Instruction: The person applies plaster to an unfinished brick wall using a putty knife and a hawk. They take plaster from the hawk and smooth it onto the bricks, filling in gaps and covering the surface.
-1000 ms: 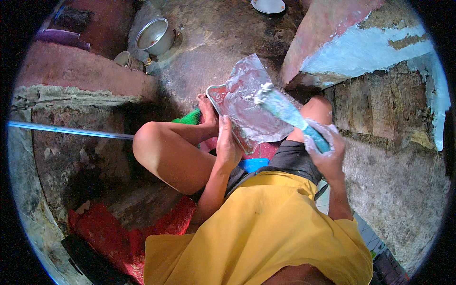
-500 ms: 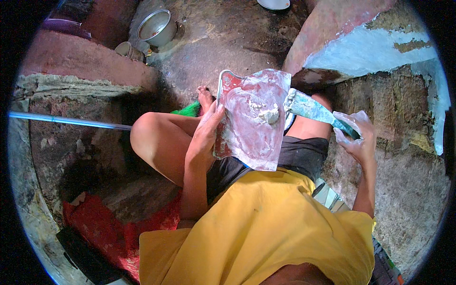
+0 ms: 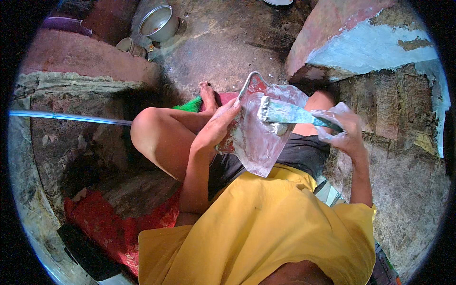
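Observation:
My left hand grips the left edge of a thin reddish plate smeared with white paste, held tilted above my lap. Its thumb lies on the smeared face; the other fingers are hidden behind. My right hand, whitened with paste, is closed around the dark handle of a putty knife. The knife's pale blue, paste-coated blade reaches left over the plate. A thick roll of paste sits along the blade's tip, and a lump of white paste shows just below the blade.
Ahead on the stained floor stand a metal pot and a small cup. A green broom head lies near my foot, its blue pole running left. Low walls rise on both sides, the right one partly white. Red cloth lies lower left.
The putty knife has moved left from beside the plate to over it, near the paste lump. My left hand has tilted and turned the plate.

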{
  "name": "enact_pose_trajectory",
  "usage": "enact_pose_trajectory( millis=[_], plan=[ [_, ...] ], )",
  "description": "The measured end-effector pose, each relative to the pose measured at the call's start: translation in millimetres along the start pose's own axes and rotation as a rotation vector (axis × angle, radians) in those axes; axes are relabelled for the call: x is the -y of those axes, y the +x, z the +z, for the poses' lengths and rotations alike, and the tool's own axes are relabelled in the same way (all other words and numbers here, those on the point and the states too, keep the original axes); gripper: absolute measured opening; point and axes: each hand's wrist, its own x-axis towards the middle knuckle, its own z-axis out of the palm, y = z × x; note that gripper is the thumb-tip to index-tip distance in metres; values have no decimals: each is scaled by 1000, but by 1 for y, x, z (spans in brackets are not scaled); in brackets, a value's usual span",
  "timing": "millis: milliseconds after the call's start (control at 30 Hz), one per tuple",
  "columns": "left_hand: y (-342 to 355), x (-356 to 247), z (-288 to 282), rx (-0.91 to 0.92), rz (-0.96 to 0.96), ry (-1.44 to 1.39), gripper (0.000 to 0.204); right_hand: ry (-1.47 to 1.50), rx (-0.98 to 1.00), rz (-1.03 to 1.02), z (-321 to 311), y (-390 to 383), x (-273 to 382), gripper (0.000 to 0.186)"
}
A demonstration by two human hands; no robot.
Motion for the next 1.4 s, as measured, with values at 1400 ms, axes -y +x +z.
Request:
enact_pose_trajectory(
  millis=[1400],
  plan=[
    [33,49,-8,-123,-61,-243,54,290,-792,754,-108,-55,29,40]
  ],
)
